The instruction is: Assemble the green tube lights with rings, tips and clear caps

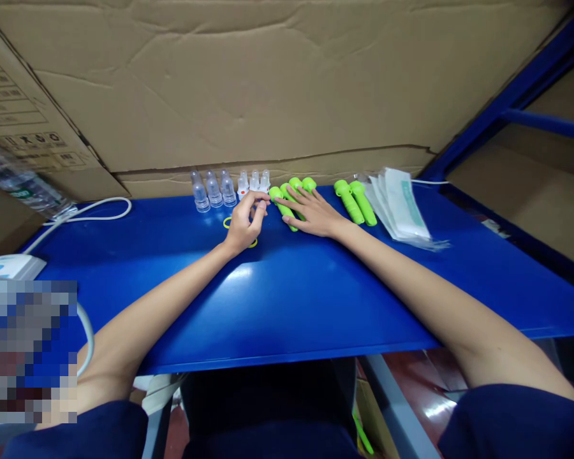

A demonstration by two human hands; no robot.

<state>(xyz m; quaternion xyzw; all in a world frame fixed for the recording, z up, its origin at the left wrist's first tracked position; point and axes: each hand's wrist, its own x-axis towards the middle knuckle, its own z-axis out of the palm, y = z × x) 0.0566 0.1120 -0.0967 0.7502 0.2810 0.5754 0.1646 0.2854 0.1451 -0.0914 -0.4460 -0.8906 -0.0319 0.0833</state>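
Observation:
My left hand [243, 223] rests on the blue table [287, 299] with its fingers curled up towards a row of small clear capped vials [254, 182]; whether it grips one I cannot make out. A yellow rubber band [228, 222] lies under this hand. My right hand [310, 211] lies flat, fingers spread, on a group of bright green tubes [294, 191]. Two more green tubes [355, 201] lie to its right. Three clear vials [213, 190] stand to the left.
A stack of white sealed pouches [402, 207] lies at the right. A white cable [90, 210] runs to a white device [9, 266] at the left. A cardboard wall [268, 83] closes the back. A plastic bottle [23, 182] leans at far left.

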